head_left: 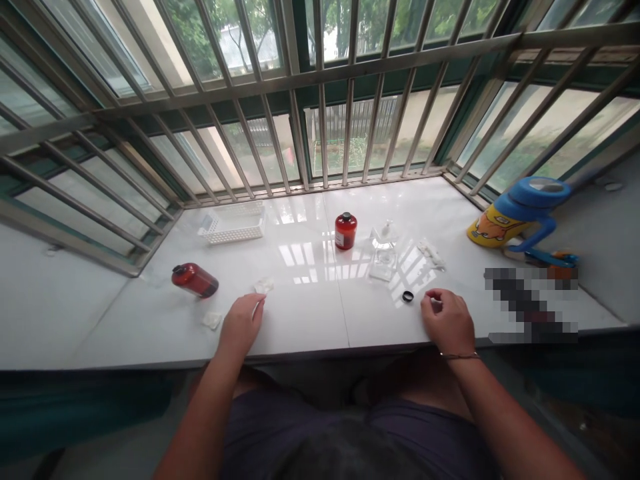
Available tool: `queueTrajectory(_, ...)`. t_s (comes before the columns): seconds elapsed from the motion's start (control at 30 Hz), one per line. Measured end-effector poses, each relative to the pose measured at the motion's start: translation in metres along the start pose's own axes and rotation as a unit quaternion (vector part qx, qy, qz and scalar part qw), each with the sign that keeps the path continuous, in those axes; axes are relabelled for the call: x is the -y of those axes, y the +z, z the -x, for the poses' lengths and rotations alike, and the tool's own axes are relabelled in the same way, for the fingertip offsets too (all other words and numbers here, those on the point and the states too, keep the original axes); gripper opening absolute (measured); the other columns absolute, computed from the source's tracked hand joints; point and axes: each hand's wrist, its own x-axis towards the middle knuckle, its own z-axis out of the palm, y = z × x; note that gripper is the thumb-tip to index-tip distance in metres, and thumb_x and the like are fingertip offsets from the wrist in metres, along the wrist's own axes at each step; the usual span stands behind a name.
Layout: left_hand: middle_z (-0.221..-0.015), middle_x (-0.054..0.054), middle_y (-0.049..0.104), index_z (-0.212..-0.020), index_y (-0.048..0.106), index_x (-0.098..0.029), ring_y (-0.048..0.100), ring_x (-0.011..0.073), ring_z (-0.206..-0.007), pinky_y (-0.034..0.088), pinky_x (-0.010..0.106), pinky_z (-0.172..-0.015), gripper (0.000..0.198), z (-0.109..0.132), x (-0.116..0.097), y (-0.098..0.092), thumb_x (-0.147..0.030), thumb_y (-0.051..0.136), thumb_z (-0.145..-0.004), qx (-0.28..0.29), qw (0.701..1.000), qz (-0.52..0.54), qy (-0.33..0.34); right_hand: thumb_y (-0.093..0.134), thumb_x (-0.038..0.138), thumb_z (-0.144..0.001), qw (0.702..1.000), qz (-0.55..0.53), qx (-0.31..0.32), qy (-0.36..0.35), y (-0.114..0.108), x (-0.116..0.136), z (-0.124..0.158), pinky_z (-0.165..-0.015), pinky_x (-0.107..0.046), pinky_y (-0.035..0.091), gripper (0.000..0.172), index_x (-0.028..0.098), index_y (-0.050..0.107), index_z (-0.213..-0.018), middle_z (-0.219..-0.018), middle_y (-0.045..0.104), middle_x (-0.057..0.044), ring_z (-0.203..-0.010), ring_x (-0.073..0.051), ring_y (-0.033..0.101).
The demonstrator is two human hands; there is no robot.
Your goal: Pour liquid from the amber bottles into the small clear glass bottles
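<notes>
My left hand (243, 323) rests on the white stone sill (305, 327), its fingertips just short of a crumpled white scrap (263, 285). A thin pale sliver shows by its fingers. Another white scrap (212, 321) lies to its left. My right hand (447, 320) is curled on the sill, close to a small black ring (408, 297). Whether it pinches anything is hidden. A red bottle (195, 280) lies on its side at the left. An upright red bottle (346, 231) with a black cap stands mid-sill, beside clear glass pieces (383, 257).
A white plastic basket (233, 223) stands at the back left, below steel window bars (320, 133). At the right are white scraps (430, 253), a yellow cup (497, 227), a blue tape roll (540, 192) and a blurred-out patch (530, 303).
</notes>
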Motion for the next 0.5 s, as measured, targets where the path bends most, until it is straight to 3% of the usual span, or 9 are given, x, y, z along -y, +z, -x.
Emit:
queueTrajectory(0.13, -0.143, 0.008, 0.075, -0.131, 0.076, -0.022, 0.066, 0.0262, -0.136, 0.047, 0.041, -0.125, 0.048, -0.046, 0.011, 0.001, -0.011, 0.042, -0.099, 0.023, 1.0, 0.0, 0.008, 0.06, 0.035, -0.093, 1.0, -0.001, 0.001, -0.001, 0.0, 0.001, 0.0, -0.086, -0.04, 0.049, 0.015, 0.023, 0.066, -0.101, -0.094, 0.073, -0.009, -0.091, -0.029, 0.063)
queueTrajectory(0.27, -0.135, 0.004, 0.079, -0.121, 0.082, -0.027, 0.071, 0.0255, -0.127, 0.054, 0.037, -0.114, 0.047, -0.074, 0.023, -0.004, -0.009, 0.05, -0.092, 0.078, 0.996, 0.008, 0.031, 0.059, 0.034, -0.094, 1.0, -0.001, -0.001, 0.0, -0.001, 0.004, 0.0, -0.085, -0.04, 0.049, 0.014, 0.024, 0.065, -0.1, -0.093, 0.072, -0.009, -0.091, -0.029, 0.063)
queueTrajectory(0.4, -0.12, 0.008, 0.081, -0.118, 0.082, -0.023, 0.076, 0.0266, -0.111, 0.059, 0.036, -0.101, 0.034, -0.071, 0.022, -0.006, -0.024, 0.055, -0.097, 0.098, 0.995, 0.01, 0.017, 0.059, 0.033, -0.094, 1.0, 0.004, 0.001, 0.004, 0.0, 0.003, 0.0, -0.086, -0.039, 0.05, 0.012, 0.024, 0.065, -0.099, -0.092, 0.072, -0.008, -0.092, -0.029, 0.063)
queueTrajectory(0.5, -0.114, 0.008, 0.08, -0.117, 0.081, -0.021, 0.076, 0.0258, -0.1, 0.06, 0.035, -0.094, 0.031, -0.057, 0.008, 0.0, -0.036, 0.061, -0.099, 0.1, 0.995, 0.011, 0.006, 0.06, 0.032, -0.094, 1.0, 0.008, 0.0, 0.006, 0.001, 0.002, 0.0, -0.086, -0.039, 0.05, 0.011, 0.024, 0.065, -0.099, -0.093, 0.072, -0.008, -0.091, -0.028, 0.064)
